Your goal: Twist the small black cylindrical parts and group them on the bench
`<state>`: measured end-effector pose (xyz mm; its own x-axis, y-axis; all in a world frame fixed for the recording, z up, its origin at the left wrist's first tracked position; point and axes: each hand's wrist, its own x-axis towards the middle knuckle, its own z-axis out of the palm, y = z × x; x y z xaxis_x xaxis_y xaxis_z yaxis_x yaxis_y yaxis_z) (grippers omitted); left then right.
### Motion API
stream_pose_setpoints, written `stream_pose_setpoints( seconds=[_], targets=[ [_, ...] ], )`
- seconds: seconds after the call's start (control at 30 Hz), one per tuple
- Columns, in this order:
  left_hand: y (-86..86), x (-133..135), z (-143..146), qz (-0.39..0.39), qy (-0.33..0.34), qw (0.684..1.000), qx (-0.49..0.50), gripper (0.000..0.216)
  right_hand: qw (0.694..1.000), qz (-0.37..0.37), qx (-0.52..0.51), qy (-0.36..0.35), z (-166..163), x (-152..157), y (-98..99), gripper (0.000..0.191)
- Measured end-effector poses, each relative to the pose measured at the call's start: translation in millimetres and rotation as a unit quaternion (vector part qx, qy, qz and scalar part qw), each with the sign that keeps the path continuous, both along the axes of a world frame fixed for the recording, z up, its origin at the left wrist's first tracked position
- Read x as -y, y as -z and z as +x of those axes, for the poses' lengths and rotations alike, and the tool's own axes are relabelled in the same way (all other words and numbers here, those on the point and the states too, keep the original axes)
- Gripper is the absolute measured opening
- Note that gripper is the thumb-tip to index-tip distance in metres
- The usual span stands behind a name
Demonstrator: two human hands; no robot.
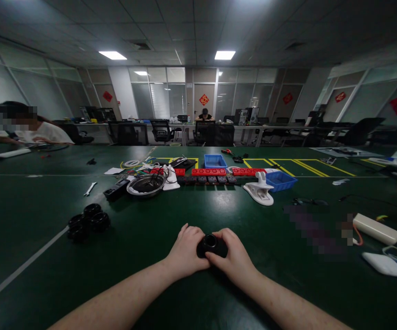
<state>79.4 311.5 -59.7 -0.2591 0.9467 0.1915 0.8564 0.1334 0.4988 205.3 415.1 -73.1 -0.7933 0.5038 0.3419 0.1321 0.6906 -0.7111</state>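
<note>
Both hands grip one black round part [214, 248] with a hole in its top, low over the green table in front of me. My left hand [188, 250] is closed around its left side, the thumb along the near edge. My right hand [234, 256] holds it from the right, with fingers at the upper rim and the thumb across the front. The part's underside is hidden, so I cannot tell whether it touches the table. Off to the left stands a cluster of several similar black round parts [90, 221].
Beyond my hands lie a metal bowl [146, 188], a white clip base [260, 192], red sockets [208, 172] and blue bins [280, 181] [214, 161]. A wrench [90, 189] rests at left, a beige power bank-like block [376, 229] at right. One person [43, 130] sits far left.
</note>
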Motion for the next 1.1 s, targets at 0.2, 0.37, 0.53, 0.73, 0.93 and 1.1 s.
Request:
stream_pose_setpoints(
  seconds=[0.2, 0.37, 0.53, 0.73, 0.93, 1.1],
  targets=[
    [2.0, 0, -12, -0.011, 0.072, 0.997, 0.038, 0.034, 0.994, -0.008, 0.018, -0.111, 6, -11, -9.7, 0.034],
    [1.2, 1, -18, -0.029, 0.138, 0.990, 0.025, 0.044, 0.976, -0.032, 0.070, -0.202, 12, -20, -20.2, 0.039],
    [-4.1, 3, -20, -0.063, 0.160, 0.985, 0.028, 0.057, 0.966, -0.076, 0.071, -0.235, 13, -27, -18.1, 0.052],
    [-14.8, 9, -30, -0.044, 0.103, 0.991, 0.076, 0.086, 0.966, -0.152, 0.083, -0.191, 15, -45, -10.0, 0.059],
    [-19.7, 9, -21, -0.009, 0.166, 0.981, 0.104, 0.057, 0.974, 0.002, 0.122, -0.190, 11, -35, -12.9, 0.058],
    [-17.7, 8, -11, -0.002, 0.148, 0.984, 0.094, 0.044, 0.974, 0.068, 0.121, -0.179, 4, -27, -9.7, 0.031]
  ],
)
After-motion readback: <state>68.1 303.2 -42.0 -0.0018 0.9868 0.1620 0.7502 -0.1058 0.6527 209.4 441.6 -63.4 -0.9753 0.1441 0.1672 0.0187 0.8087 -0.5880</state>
